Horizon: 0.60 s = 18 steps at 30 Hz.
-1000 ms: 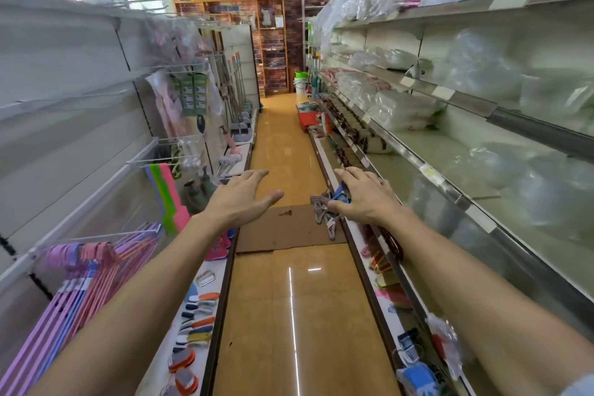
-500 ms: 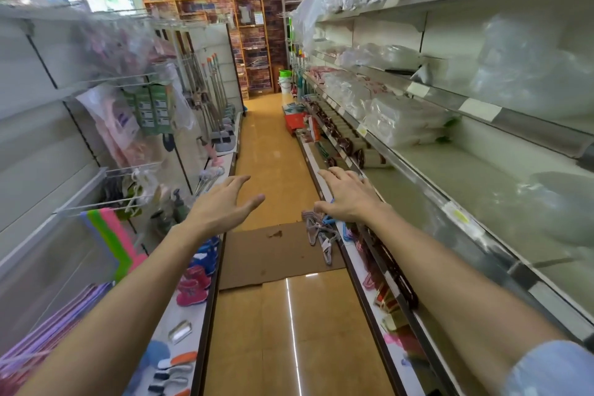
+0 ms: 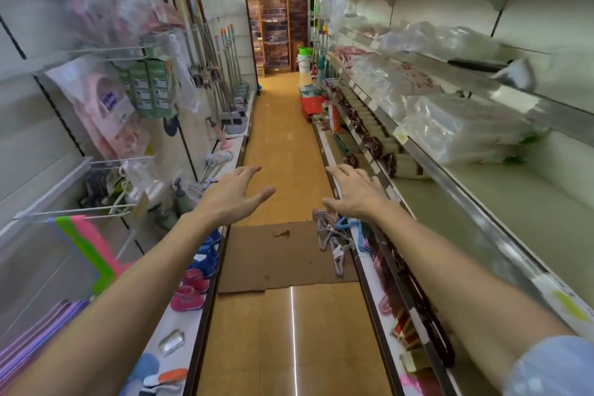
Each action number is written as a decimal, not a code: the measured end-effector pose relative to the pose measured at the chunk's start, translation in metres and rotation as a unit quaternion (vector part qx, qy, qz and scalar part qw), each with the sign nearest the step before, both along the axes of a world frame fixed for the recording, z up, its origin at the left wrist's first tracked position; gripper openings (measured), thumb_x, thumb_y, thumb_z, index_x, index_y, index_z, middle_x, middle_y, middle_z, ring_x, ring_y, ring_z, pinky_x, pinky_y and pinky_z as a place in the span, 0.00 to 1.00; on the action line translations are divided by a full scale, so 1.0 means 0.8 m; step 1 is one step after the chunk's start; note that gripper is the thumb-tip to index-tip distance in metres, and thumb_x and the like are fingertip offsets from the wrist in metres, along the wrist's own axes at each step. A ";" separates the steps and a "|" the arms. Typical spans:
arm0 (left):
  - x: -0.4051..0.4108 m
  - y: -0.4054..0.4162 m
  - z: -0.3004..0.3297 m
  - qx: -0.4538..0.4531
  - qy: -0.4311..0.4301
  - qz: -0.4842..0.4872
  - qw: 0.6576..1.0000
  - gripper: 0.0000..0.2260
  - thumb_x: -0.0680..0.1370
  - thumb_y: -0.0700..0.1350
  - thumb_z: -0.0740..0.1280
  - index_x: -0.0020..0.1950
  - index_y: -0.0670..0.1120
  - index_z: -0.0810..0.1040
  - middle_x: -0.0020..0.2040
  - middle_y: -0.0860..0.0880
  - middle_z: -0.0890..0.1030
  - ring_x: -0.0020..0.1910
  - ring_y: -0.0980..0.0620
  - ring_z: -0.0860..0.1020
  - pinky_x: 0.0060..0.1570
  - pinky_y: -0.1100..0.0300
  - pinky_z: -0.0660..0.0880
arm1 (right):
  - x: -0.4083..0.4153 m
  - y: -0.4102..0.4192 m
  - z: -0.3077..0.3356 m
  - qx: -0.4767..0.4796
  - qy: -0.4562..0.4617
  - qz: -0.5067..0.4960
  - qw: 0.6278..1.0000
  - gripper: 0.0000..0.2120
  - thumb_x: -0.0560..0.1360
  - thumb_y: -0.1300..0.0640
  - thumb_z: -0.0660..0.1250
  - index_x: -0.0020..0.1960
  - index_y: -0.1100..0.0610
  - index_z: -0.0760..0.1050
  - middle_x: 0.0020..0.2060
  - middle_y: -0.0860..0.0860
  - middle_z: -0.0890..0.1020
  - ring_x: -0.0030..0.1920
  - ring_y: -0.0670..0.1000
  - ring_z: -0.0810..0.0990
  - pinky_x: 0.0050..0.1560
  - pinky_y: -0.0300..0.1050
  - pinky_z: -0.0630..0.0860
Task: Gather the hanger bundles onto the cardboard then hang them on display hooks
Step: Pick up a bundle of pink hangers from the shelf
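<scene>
Head view: cardboard point(image 3: 283, 254) lies on the floor below both outstretched hands. Hangers point(image 3: 334, 235) sit on its right edge, just under the right hand point(image 3: 355, 194), fingers spread, grasping nothing. Left hand point(image 3: 229, 199) hovers released too.

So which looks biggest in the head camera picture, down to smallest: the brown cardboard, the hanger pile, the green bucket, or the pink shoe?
1. Cardboard.
2. Hanger pile.
3. Pink shoe and green bucket look about alike; the bucket stands far down the aisle, so I won't rank them.
</scene>
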<state>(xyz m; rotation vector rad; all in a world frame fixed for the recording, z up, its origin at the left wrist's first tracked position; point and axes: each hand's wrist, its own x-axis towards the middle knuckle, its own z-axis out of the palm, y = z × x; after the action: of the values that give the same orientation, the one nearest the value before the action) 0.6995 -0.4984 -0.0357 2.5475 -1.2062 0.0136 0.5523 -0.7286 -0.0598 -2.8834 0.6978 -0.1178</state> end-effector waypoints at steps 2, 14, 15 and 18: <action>0.037 -0.025 -0.008 -0.006 0.001 -0.006 1.000 0.35 0.76 0.72 0.55 0.78 0.55 0.59 0.78 0.51 0.64 0.67 0.50 0.75 0.63 0.46 0.72 | 0.040 -0.017 -0.007 -0.006 0.006 0.006 1.000 0.39 0.75 0.35 0.64 0.80 0.44 0.52 0.79 0.48 0.57 0.77 0.56 0.58 0.75 0.66 0.55; 0.295 -0.176 -0.023 -0.018 0.035 -0.042 0.998 0.36 0.76 0.72 0.56 0.78 0.53 0.61 0.75 0.48 0.69 0.71 0.47 0.71 0.65 0.43 0.72 | 0.276 -0.144 -0.006 0.006 0.018 -0.015 1.000 0.38 0.77 0.37 0.64 0.80 0.44 0.51 0.80 0.48 0.55 0.78 0.57 0.56 0.75 0.65 0.57; 0.311 -0.188 -0.025 -0.017 0.035 -0.044 0.998 0.36 0.75 0.72 0.55 0.78 0.53 0.61 0.76 0.48 0.68 0.71 0.47 0.70 0.66 0.42 0.71 | 0.290 -0.155 -0.009 0.008 0.018 -0.017 1.000 0.37 0.77 0.37 0.64 0.80 0.44 0.51 0.80 0.48 0.55 0.78 0.57 0.56 0.75 0.65 0.57; 0.356 -0.228 -0.034 -0.005 0.034 -0.053 0.998 0.36 0.76 0.72 0.55 0.78 0.53 0.61 0.76 0.48 0.67 0.73 0.47 0.68 0.68 0.40 0.69 | 0.331 -0.191 -0.018 0.017 0.019 -0.028 0.999 0.38 0.77 0.37 0.64 0.80 0.44 0.50 0.79 0.48 0.56 0.77 0.58 0.58 0.74 0.65 0.57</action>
<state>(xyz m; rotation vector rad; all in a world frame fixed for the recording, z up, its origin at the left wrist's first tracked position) 0.9843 -0.6809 -0.0631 2.4501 -1.3095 -0.0910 0.8175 -0.8815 -0.0743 -2.8405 0.7804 -0.0585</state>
